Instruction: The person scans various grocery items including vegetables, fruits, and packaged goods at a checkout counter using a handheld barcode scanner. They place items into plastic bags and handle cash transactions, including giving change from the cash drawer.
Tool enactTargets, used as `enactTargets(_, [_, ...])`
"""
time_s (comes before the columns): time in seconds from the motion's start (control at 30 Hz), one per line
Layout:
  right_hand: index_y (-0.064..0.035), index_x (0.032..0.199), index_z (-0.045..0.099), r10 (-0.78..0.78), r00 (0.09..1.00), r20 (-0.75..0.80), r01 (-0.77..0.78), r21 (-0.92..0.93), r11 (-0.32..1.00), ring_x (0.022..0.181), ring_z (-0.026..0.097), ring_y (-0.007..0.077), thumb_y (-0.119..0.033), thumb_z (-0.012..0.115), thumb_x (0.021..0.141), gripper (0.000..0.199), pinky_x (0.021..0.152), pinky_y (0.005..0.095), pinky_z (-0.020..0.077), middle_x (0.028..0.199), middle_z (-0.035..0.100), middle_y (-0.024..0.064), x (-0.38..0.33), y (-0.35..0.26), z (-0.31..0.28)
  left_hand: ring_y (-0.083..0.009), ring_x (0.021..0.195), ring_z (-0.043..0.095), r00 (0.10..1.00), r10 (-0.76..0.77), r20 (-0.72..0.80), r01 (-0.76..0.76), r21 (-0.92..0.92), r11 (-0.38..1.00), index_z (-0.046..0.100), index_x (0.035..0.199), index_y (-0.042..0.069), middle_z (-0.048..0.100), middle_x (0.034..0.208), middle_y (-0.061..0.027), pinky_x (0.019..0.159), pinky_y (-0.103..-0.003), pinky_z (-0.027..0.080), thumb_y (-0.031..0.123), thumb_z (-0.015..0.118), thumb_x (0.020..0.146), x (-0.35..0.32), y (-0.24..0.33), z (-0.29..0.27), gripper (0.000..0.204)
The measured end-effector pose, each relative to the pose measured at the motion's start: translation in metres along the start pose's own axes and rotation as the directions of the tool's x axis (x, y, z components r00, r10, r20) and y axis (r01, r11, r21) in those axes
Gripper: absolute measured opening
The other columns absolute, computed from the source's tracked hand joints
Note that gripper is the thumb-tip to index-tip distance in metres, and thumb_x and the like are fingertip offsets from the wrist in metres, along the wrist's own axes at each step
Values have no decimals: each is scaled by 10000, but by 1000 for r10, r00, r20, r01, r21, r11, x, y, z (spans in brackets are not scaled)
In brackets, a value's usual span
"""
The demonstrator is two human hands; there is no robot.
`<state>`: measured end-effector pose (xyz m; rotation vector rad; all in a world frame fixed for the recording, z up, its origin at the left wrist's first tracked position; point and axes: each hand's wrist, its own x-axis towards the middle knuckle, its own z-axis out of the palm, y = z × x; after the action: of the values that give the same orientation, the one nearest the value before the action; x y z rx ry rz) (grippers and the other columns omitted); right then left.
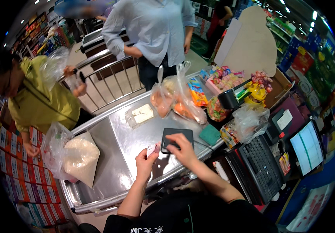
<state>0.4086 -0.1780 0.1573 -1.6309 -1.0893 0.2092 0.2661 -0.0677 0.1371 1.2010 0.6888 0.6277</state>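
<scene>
Two hands meet over a steel checkout counter (136,143): the left hand (146,159) pinches a small card (150,150) upright between thumb and fingertips, just left of a dark pad (177,139). The right hand (183,149) lies on the pad, fingers curled over its near edge. Bagged groceries (175,101) crowd beyond the pad; bare steel lies left of it.

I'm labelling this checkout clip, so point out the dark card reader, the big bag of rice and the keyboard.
Dark card reader (181,134): head view, on its flat top face.
Bag of rice (81,157): head view, on the white bulging middle.
Keyboard (261,167): head view, on the centre rows of black keys.
</scene>
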Motion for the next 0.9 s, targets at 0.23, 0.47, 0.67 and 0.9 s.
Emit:
enactTargets(0.23, [-30,1017,493,361,930,68,-324,613,720,836,520,54,-83,598,906,162,750,197,430,960,565,23,-23,6,-12,-169,584,368,839,533,108,-517,465,719,371,659,14,363,640,-56,518,-292,318,4,723,707,-9,5,81,356])
enactTargets(0.47, [15,918,570,373,928,-12,-277,648,710,776,554,60,-51,533,919,76,669,206,454,901,634,52,-32,9,-68,-138,621,414,874,287,391,-406,264,875,456,748,4,429,667,-33,562,-283,366,138,806,691,-12,-10,118,379])
enactTargets(0.67, [8,895,616,506,842,-187,-389,440,809,667,547,37,-47,581,880,67,597,199,448,755,628,16,-47,-17,-103,-33,645,451,867,36,497,-75,60,995,516,758,35,524,744,15,581,-203,364,54,618,867,-13,-4,136,151])
enactTargets(0.9, [-55,1027,591,112,676,-729,-333,-166,928,864,538,205,-71,729,729,328,741,305,445,934,574,75,-84,-32,-81,-93,740,593,765,-207,610,386,-177,905,603,902,24,641,865,-34,693,-241,480,15,626,856,-13,-3,136,53])
